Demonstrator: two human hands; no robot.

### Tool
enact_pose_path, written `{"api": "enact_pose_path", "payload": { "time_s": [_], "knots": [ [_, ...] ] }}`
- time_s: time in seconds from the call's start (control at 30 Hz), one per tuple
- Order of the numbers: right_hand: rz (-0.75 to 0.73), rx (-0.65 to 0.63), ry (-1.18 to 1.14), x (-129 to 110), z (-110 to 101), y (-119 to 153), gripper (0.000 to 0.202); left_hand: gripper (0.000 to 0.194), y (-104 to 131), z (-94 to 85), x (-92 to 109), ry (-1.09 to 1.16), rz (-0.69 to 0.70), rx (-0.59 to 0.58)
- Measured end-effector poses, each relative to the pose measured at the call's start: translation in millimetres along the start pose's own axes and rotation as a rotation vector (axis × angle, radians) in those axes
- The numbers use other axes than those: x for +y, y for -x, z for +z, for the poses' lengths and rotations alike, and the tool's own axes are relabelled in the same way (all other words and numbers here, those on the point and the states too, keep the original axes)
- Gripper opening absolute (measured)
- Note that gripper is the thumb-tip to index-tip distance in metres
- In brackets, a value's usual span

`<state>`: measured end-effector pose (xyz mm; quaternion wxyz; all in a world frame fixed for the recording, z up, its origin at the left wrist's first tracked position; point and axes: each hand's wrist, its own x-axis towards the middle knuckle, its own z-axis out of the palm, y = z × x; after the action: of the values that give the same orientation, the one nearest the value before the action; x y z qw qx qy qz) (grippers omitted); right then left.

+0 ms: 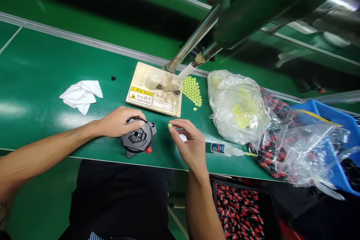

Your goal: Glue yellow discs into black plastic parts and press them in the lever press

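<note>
My left hand [122, 120] is wrapped over the upper left side of a black round plastic housing [137, 138], which sits near the table's front edge. A red knob [149, 150] sticks out at its lower right. To the right of the housing, apart from it, my right hand [191, 142] pinches a small yellow-green disc [170, 125] between thumb and forefinger. Something white [183, 137] shows by the curled fingers; I cannot tell what it is. A glue bottle [225, 149] with a blue label lies just right of my right hand.
Behind my hands stands a press base plate [140, 73] with a warning label. Several yellow-green discs [191, 90] lie beside it. Further right are a clear plastic bag [239, 105], bagged red-and-black parts [270, 153] and a blue bin [334, 165]. A crumpled tissue [81, 95] lies left.
</note>
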<state>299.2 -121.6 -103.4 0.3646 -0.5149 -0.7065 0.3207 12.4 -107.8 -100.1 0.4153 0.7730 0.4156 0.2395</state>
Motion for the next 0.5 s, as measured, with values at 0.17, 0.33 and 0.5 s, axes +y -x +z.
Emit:
{"api": "enact_pose_path", "payload": {
  "time_s": [0.17, 0.33, 0.5],
  "knots": [
    [-0.119, -0.137, -0.065, -38, 23, -8, 0.014, 0.036, 0, -0.1, 1, 0.006, -0.004, -0.002],
    [-0.175, -0.146, -0.022, -36, 27, -13, 0.014, 0.036, 0, 0.9, 1, 0.022, 0.015, -0.007],
    [-0.057, -0.138, -0.126, -28, 29, -12, 0.012, 0.037, 0, 1.3, 1, 0.016, 0.010, -0.011]
  ]
}}
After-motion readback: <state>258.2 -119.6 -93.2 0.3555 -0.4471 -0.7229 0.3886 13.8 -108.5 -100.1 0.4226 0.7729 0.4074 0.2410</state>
